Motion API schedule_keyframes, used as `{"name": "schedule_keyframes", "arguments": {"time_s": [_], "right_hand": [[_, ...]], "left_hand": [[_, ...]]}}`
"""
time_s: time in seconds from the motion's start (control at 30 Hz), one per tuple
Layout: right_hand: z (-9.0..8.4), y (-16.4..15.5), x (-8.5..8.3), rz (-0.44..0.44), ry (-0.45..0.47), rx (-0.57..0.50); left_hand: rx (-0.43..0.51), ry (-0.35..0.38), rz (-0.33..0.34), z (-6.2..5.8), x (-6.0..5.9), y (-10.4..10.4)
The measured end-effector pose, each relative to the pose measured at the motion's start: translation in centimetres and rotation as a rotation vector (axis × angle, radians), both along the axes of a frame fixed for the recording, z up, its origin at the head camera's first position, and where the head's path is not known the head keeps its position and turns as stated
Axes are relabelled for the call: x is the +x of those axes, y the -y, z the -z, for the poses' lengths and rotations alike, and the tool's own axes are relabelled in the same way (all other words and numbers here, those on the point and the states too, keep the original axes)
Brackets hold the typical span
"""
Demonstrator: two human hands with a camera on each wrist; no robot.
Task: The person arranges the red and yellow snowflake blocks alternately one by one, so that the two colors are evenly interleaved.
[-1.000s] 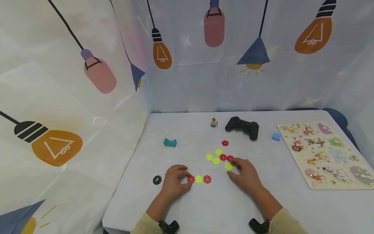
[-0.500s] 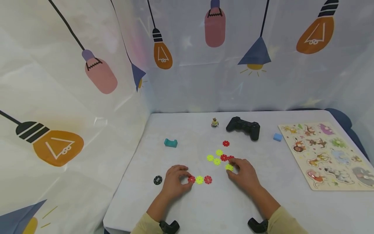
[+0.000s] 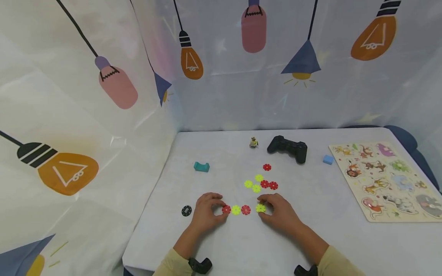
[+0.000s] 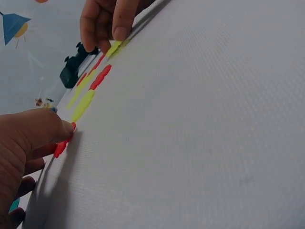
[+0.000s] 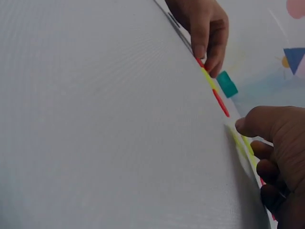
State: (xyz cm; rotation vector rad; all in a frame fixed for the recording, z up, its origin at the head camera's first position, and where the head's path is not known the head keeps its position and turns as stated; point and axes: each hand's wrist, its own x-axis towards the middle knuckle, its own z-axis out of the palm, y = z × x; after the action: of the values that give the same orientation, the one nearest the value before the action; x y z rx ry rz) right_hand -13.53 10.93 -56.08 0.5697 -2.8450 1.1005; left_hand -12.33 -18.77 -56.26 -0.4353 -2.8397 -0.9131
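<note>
A row of flat snowflake discs lies on the white table point(image 3: 241, 245): red disc point(image 3: 226, 209), yellow disc point(image 3: 235, 209), red disc point(image 3: 245, 209). My left hand point(image 3: 207, 211) pinches the left red disc point(image 4: 62, 145) at the row's end. My right hand point(image 3: 276, 212) holds a yellow disc point(image 3: 260, 208) between thumb and fingers, just right of the row. In the left wrist view that yellow disc point(image 4: 114, 47) sits under the right fingertips point(image 4: 120, 32). A loose cluster of yellow and red discs point(image 3: 260, 183) lies behind the hands.
A black poker chip point(image 3: 186, 210) lies left of my left hand. A teal block point(image 3: 201, 166), a small figurine point(image 3: 253, 142), a black game controller point(image 3: 288, 148), a blue cube point(image 3: 327, 159) and an animal puzzle board point(image 3: 386, 180) sit farther back and right. A printed curtain surrounds the table.
My right hand moved left and toward me with the yellow disc, from beside the loose cluster to the right end of the row. My left hand stayed on the red disc.
</note>
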Motion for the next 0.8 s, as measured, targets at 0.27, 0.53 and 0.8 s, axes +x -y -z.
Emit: {"name": "schedule_keyframes", "arguments": {"time_s": [0.27,0.53,0.8], "right_hand": [[0.0,0.9,0.2,-0.039,-0.017,0.039],[-0.6,-0.1,-0.4,-0.007,0.062,-0.026],[-1.1,-3.3,-3.6,0.204,0.077,-0.031]], "left_hand": [[-0.001,0.015,-0.003,0.2,0.0,0.0],[0.007,-0.012,0.010,0.0,0.1,0.0],[0.022,-0.002,-0.010,0.0,-0.1,0.2]]}}
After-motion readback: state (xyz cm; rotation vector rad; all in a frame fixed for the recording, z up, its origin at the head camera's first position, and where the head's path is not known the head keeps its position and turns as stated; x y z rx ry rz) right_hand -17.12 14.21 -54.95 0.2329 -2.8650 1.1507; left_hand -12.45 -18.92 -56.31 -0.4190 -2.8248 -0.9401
